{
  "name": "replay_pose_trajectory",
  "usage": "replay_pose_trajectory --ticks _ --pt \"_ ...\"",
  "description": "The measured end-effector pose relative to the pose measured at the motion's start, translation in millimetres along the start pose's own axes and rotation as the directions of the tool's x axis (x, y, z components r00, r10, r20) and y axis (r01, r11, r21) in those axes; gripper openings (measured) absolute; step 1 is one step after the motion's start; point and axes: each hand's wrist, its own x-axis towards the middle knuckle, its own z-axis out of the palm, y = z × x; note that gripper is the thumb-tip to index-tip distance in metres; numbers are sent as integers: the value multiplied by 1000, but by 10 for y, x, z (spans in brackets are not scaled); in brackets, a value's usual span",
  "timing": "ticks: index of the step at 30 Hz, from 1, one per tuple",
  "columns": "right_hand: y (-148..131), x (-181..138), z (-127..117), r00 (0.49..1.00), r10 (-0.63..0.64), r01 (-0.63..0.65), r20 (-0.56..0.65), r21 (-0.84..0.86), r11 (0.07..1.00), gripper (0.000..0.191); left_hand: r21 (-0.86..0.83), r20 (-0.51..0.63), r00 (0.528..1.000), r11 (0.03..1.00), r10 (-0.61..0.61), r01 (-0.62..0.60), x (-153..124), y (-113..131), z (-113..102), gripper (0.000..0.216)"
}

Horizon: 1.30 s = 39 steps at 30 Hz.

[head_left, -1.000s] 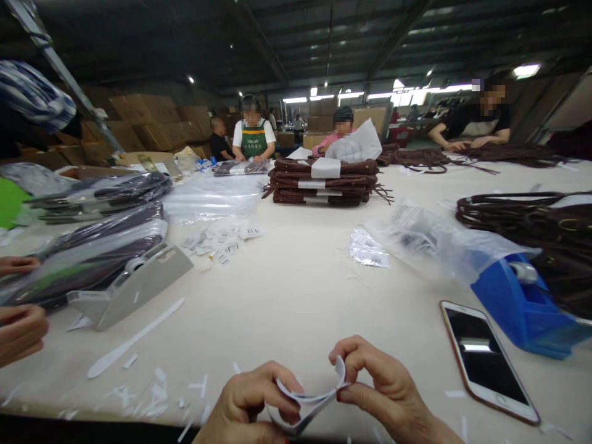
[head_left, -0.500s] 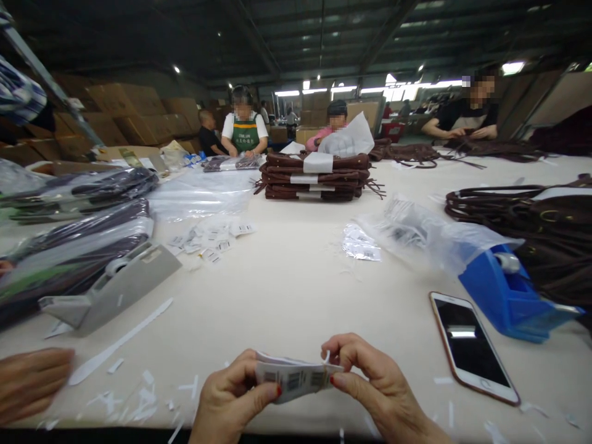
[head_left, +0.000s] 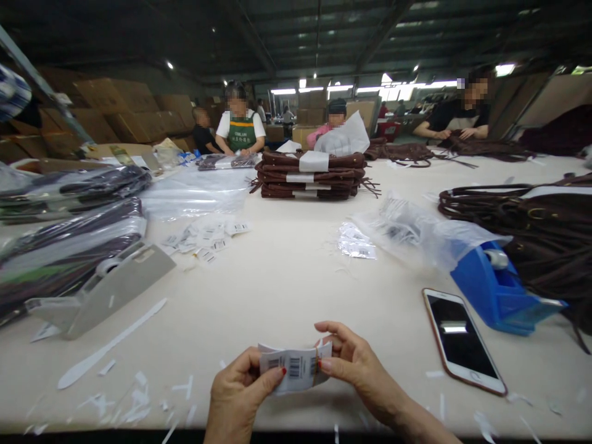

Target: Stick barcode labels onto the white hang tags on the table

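A small bundle of white barcode labels (head_left: pixel 295 373) is held upright above the table's front edge, with a thin yellowish rubber band around its right part. My left hand (head_left: pixel 238 385) pinches the left end, thumb in front and fingers behind. At the other end, my right hand (head_left: pixel 361 367) grips the labels near the band between thumb and fingers, its index finger raised over the top edge. Part of the right fingers is hidden behind the labels. White paper scraps (head_left: pixel 139 394) lie on the table left of my hands, and a phone (head_left: pixel 462 339) rests to the right.
A grey tape dispenser (head_left: pixel 124 283) and plastic-wrapped bags (head_left: pixel 78 234) stand left; a blue tape dispenser (head_left: pixel 494 296) and brown bags (head_left: pixel 546 228) right. Loose labels (head_left: pixel 208 237) lie mid-table before stacked brown bags (head_left: pixel 312 176). Co-workers (head_left: pixel 240 126) work across the table.
The label bundle has turned to face me more fully, and my right index finger has lifted from its top edge. Another person's hand at the lower left has left the view.
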Motion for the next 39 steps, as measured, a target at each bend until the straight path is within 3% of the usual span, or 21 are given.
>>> replay_pose_trajectory --ticks 4,6,7,8,10,12,14,16,19,22,26,28,31,33,35,37,39 --pt "67 -45 23 996 -88 76 -32 -280 957 17 108 -32 999 994 20 -16 46 -68 16 23" --pt "77 -87 49 978 -201 151 -58 -468 870 15 284 -102 983 952 153 -119 55 -104 -3 31" --pt "75 -110 64 962 -268 195 -52 -556 808 14 409 -129 950 888 285 -211 47 -117 -17 36" --pt "71 -130 80 940 -339 243 -31 -634 734 13 544 -129 884 777 450 -317 28 -125 -30 41" --pt "67 -162 109 876 -479 350 48 -747 565 11 742 -15 668 456 744 -491 -32 -135 -42 41" --pt "83 -176 131 791 -592 447 155 -807 385 9 763 203 472 164 858 -626 -107 -148 -16 30" --pt "126 -177 145 717 -651 505 250 -829 239 10 702 355 383 27 853 -712 -170 -177 46 25" --pt "181 -172 153 671 -670 533 316 -835 140 13 667 413 348 -19 842 -745 -209 -226 128 25" --pt "250 -171 159 628 -675 556 387 -830 41 18 701 343 386 40 856 -712 -233 -324 242 22" --pt "279 -175 159 610 -671 563 421 -826 -6 19 698 199 522 254 829 -670 -256 -407 321 17" --pt "289 -179 147 632 -643 556 433 -831 -13 19 624 56 708 529 704 -575 -288 -409 378 12" --pt "293 -179 139 632 -647 551 426 -834 -11 17 537 -29 823 703 568 -466 -288 -350 391 11" --pt "297 -178 125 638 -659 533 397 -846 6 14 238 -102 976 957 193 -165 -258 -234 390 10" --pt "295 -177 112 656 -654 514 377 -858 21 14 -47 -30 998 998 -54 52 -228 -177 376 12" --pt "286 -174 98 675 -639 500 369 -865 29 14 -285 121 975 935 -185 212 -203 -152 354 14" --pt "270 -167 83 675 -635 499 375 -867 18 16 -413 280 936 853 -215 319 -194 -156 326 15" --pt "247 -159 68 669 -632 506 391 -863 3 18 -440 384 902 819 -198 367 -200 -178 295 15"
